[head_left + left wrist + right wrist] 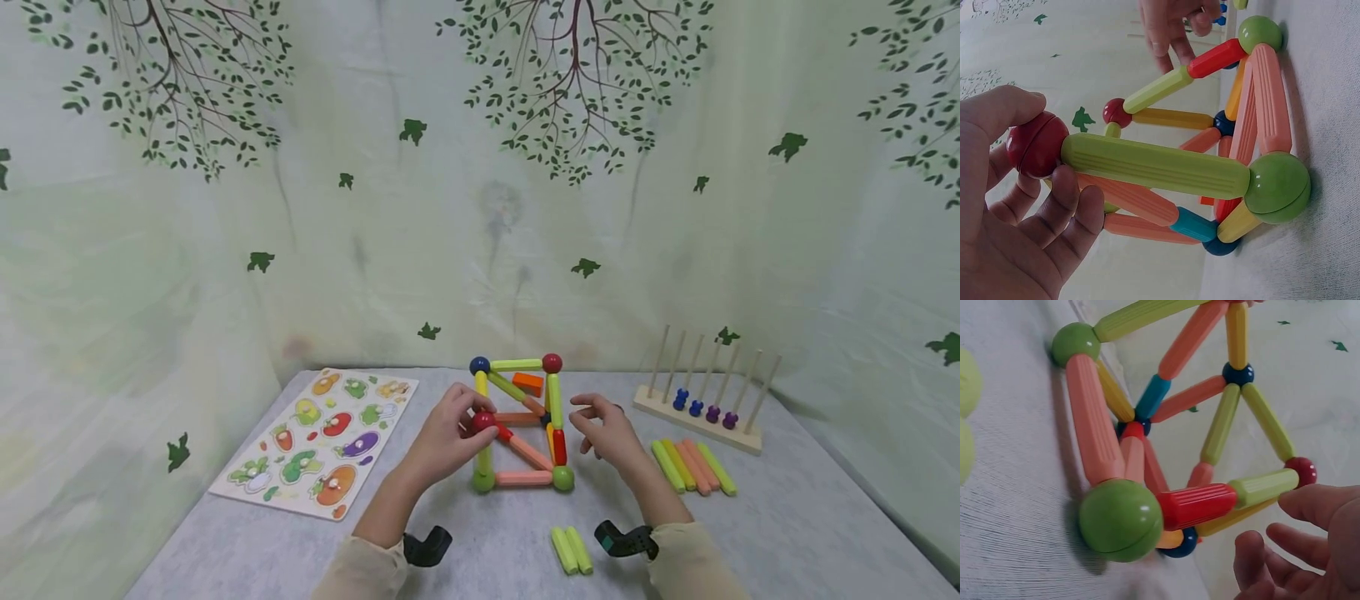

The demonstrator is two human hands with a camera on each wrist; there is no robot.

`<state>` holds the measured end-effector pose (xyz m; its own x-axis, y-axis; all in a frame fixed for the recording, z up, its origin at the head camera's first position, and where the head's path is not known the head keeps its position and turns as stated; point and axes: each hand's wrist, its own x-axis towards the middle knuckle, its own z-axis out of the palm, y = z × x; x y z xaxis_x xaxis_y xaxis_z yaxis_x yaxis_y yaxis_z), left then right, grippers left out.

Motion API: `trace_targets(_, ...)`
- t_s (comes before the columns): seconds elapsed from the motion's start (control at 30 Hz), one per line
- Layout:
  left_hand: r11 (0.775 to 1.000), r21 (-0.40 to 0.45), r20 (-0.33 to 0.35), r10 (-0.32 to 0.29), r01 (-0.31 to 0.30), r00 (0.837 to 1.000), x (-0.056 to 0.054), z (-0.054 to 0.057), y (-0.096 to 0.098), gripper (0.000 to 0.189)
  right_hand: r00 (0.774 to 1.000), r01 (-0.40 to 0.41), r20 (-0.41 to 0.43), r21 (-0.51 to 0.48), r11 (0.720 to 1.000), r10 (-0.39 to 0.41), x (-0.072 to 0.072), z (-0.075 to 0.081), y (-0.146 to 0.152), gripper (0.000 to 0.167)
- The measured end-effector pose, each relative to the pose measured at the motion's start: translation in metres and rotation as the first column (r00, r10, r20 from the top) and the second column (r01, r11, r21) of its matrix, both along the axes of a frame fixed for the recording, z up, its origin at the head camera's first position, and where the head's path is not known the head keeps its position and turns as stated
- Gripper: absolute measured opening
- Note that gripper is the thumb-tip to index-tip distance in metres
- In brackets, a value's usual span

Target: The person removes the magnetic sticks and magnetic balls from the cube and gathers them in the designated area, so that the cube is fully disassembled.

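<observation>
A standing frame of magnetic rods and balls fills the middle of the table. My left hand (442, 435) grips the red ball (1038, 145) at its near left upper corner, thumb and fingers around it. From that ball a light green rod (1157, 165) runs down to a green ball (1277, 187) on the table. My right hand (609, 429) is beside the frame's right side, fingers loosely bent and holding nothing. In the right wrist view its fingertip overlaps the end of a green rod (1266, 489) near another red ball (1302, 471). A blue ball (479, 365) tops the far left corner.
Two light green rods (572, 550) lie in front of the frame. Several coloured rods (693, 467) lie at right, before a wooden peg stand (697, 419) with beads. A vegetable puzzle board (315, 443) is at left. Behind the frame lies an orange block (528, 383).
</observation>
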<state>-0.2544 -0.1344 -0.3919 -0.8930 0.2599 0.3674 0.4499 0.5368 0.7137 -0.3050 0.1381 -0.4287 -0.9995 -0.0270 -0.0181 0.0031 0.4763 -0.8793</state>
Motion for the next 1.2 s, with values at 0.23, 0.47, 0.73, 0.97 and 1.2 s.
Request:
trace_targets(0.23,1.0,-0.002,-0.005,0.004,-0.004,1.0,0.0,0.001,0.001,0.023,0.997,-0.073,0.042,0.013,0.997,0.072,0.001,-0.007,-0.009,0.042)
trace_targets(0.47,1.0,-0.003,-0.009,0.004,-0.004,1.0,0.0,0.001,0.001,0.023,0.996,-0.085,0.032,0.037,0.996,0.084,0.001,-0.011,-0.014,0.039)
trace_targets(0.73,1.0,-0.008,-0.008,0.003,-0.003,1.0,-0.001,0.0,0.001,0.025,0.995,-0.102,0.02,0.053,0.993,0.101,0.001,-0.016,-0.017,0.031)
trace_targets(0.97,1.0,-0.004,-0.001,0.001,-0.001,1.0,0.0,0.0,0.001,0.024,0.996,-0.09,0.03,0.088,0.992,0.088,0.002,-0.017,-0.017,0.025)
trace_targets(1.2,1.0,-0.001,0.005,0.006,-0.006,1.0,0.0,0.0,0.001,0.023,0.995,-0.097,0.026,0.079,0.992,0.095,0.003,-0.021,-0.015,0.022)
